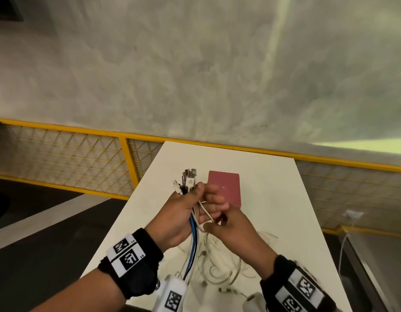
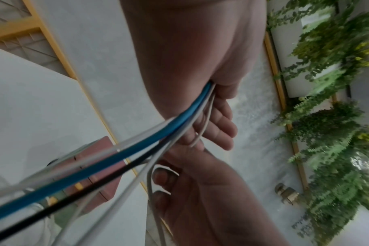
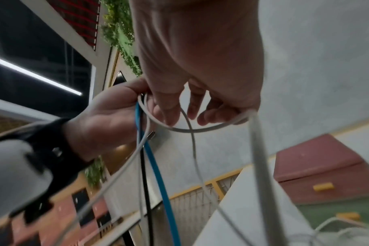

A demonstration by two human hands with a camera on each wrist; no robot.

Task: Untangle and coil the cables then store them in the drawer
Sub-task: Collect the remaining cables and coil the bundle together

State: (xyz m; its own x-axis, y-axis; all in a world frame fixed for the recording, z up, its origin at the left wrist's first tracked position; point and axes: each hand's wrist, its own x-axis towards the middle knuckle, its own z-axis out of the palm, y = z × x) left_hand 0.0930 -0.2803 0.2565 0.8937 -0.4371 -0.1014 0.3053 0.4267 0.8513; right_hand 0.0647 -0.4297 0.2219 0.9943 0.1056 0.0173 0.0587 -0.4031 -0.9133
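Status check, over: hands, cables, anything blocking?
Left hand grips cable bundle, plugs up. Right hand holds a white cable loop. Loose cables still tangled on table. Pink box behind hands; nothing blocking.

The cables (image 1: 193,238) wear smooth plastic jackets, blue, black and white, faintly glossy; their plugs (image 1: 188,177) end in bright metal. The surface (image 1: 273,199) is smooth, matt white laminate. The box (image 1: 225,188) looks like matt pinkish-red plastic. The wall (image 1: 195,75) is rough grey plaster. The railing (image 1: 127,158) is yellow-painted metal.
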